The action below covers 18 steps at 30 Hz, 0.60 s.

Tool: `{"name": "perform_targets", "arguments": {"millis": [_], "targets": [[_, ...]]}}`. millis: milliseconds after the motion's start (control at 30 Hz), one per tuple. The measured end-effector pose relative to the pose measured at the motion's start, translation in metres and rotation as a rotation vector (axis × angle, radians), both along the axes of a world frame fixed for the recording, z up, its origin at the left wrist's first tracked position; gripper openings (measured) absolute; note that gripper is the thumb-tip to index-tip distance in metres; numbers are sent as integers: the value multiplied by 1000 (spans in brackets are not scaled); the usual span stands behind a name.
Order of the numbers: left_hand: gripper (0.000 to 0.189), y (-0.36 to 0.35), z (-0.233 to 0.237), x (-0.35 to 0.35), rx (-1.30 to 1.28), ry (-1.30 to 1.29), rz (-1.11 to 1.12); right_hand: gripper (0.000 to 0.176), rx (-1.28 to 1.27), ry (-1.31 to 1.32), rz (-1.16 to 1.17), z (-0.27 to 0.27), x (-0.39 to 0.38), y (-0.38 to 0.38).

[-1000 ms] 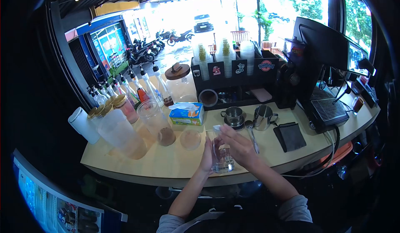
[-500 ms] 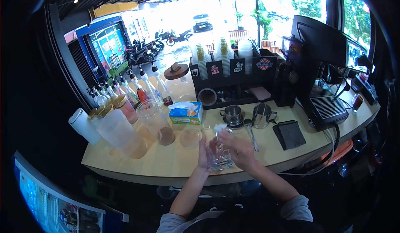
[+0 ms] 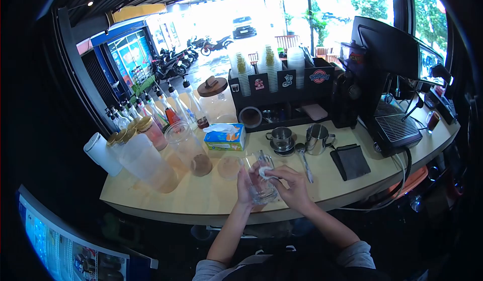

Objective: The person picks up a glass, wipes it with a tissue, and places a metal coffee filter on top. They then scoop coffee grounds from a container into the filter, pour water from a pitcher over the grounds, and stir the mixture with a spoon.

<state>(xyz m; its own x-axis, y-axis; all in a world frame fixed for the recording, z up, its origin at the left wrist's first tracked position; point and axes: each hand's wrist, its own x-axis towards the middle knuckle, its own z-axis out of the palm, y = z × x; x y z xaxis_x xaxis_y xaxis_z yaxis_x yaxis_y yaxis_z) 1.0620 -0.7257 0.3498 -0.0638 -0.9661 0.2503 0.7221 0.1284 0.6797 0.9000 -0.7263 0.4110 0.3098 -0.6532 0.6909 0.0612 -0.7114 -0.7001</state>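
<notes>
Watching: I have both hands low in the middle of the head view, close together over the front of the counter [image 3: 201, 198].
Left hand: the left hand [image 3: 245, 183] wraps the glass [image 3: 261, 183] from its left side, fingers curled tight round the wall. Firm hold.
Right hand: the right hand [image 3: 293, 189] comes in from the other side, fingertips pinched shut on a small white tissue [image 3: 265, 173].
Glass: clear and thick-based, tipped a little off upright between the two hands. I cannot tell whether its base touches the counter.
Tissue: a crumpled wad pressed against the upper part of the glass, near the rim. Inside or on the outer wall, I cannot tell.
Just left: a round clear piece [image 3: 229, 166] lies on the counter near the left hand, lid or dish I cannot say. Beyond it stands a clear jar [image 3: 190, 148] with something brown at the bottom.
Behind: a tissue box [image 3: 225, 138], then a metal cup on a saucer [image 3: 280, 139], then a steel pitcher [image 3: 317, 139]. A spoon [image 3: 304, 159] lies between the pitcher and the right hand.
Right: a dark cloth [image 3: 350, 161] lies flat, with the espresso machine [image 3: 390, 75] behind it.
Far left: a white tumbler [image 3: 100, 154] and a row of syrup bottles [image 3: 151, 109], well apart from the hands.
</notes>
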Motion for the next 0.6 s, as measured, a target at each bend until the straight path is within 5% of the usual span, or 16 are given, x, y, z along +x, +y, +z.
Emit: {"name": "perform_targets", "arguments": {"millis": [100,167,200,333,433,533,600], "targets": [[73,6,5,0,38,133,-87,40,85,-81,-21,7,-1,-5],[73,6,8,-5,18,161,-176,37,-74,27,-160,37,0,-2],[73,8,9,-7,22,161,-178,38,-40,52,-47,37,6,0],[78,9,5,-3,-95,-74,-115,43,-208,52,-108,14,10,-22],[82,13,5,6,-148,-75,-213,35,-11,13,-74,6,1,-39],[82,14,7,8,-149,32,-380,24,204,-89,336,21,-6,-42],[82,17,9,10,-141,76,-458,21,203,62,386,44,-13,-33]]}}
